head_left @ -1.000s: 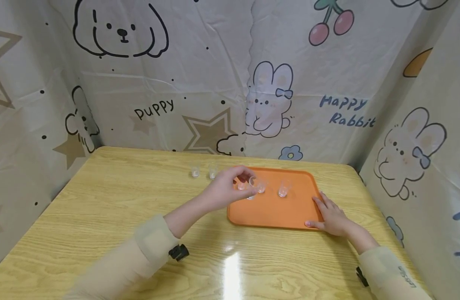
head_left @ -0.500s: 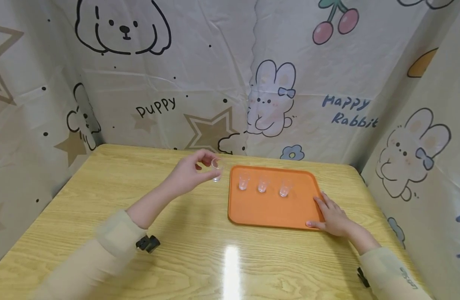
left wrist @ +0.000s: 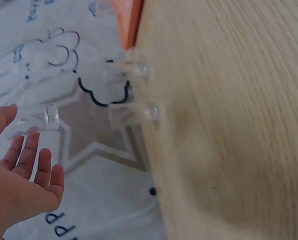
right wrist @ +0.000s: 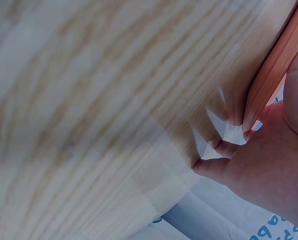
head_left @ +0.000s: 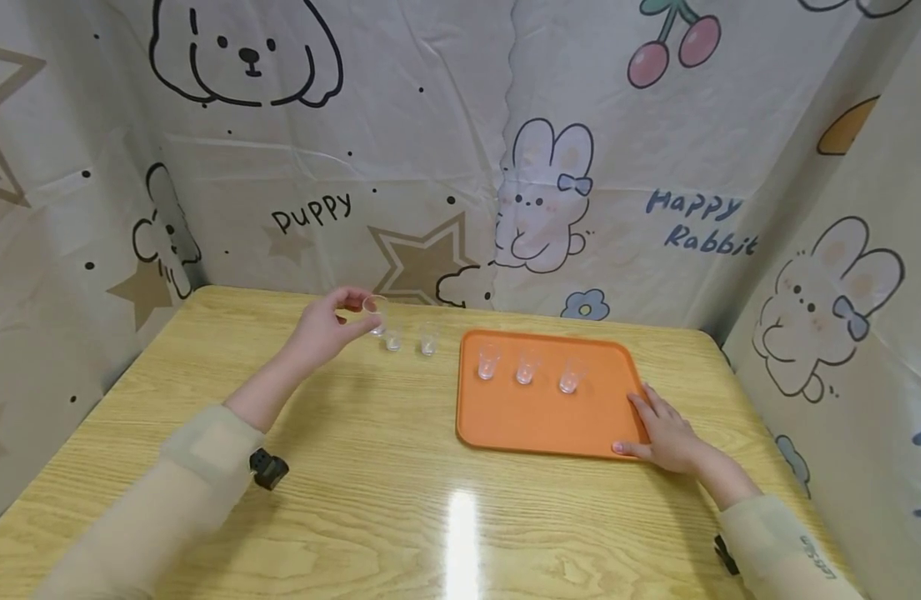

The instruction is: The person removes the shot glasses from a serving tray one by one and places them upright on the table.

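Note:
My left hand [head_left: 331, 323] pinches a small clear shot glass [left wrist: 45, 118] between thumb and fingers, up off the table and left of two others. Those two, a nearer-left shot glass [head_left: 393, 340] and another shot glass [head_left: 428, 342], stand upright on the wood near the back. An orange tray [head_left: 538, 425] lies to the right, bearing a row of three clear glasses: left glass [head_left: 487, 364], middle glass [head_left: 525, 368], right glass [head_left: 568, 379]. At the tray's right edge rests my right hand [head_left: 668, 435], fingers spread, thumb at the near corner, fingertips down on the table in the right wrist view.
The wood-grain table [head_left: 355, 500] ends at a printed cloth [head_left: 415, 167] hanging behind it, with more cloth on both sides. A bright light reflection crosses the front middle of the tabletop.
My left hand has carried the shot glass from above the tray leftward, past the two glasses standing on the table. The right hand has stayed at the tray's edge.

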Demonstrator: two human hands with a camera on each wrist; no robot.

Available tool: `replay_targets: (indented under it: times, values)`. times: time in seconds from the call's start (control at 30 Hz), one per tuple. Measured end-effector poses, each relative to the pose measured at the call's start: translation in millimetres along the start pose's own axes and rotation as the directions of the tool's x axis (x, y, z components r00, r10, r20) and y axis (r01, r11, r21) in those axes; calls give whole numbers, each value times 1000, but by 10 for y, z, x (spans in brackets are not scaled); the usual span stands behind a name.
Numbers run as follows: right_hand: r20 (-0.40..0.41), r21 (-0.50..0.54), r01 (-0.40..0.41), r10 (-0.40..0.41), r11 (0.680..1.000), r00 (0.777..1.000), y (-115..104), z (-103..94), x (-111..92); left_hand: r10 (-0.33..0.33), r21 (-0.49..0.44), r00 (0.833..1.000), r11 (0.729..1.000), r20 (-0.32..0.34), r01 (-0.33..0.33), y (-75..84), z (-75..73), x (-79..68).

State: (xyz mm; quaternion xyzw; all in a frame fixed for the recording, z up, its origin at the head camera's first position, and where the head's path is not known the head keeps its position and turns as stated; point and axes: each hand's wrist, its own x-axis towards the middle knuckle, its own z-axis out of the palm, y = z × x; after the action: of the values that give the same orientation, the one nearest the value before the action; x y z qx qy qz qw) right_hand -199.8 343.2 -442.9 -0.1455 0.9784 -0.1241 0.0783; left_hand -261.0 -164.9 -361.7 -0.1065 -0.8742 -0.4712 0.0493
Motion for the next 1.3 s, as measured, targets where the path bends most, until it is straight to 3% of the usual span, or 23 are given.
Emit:
replay_targets:
  times: [0.33, 0.63, 0.83, 1.3]
  values:
    - [-8, 6, 2, -2, 1000, 1000, -7, -12, -9, -87, -16, 994, 996, -68, 86, -438, 0, 137]
    - [-15, 10, 3, -3, 1000, 1000, -24, -24, -5, -183, -45, 982, 983, -49, 180, -738, 82, 240]
    - [-9, 18, 6, -6, 1000, 1000, -27, -24, -4, -222, -45, 975, 974, -16, 221, -811, 136, 253]
    - [-16, 13, 2, -1, 1000, 1000, 0, -3, -12, -222, -97, 975, 970, 30, 224, -849, 187, 254]
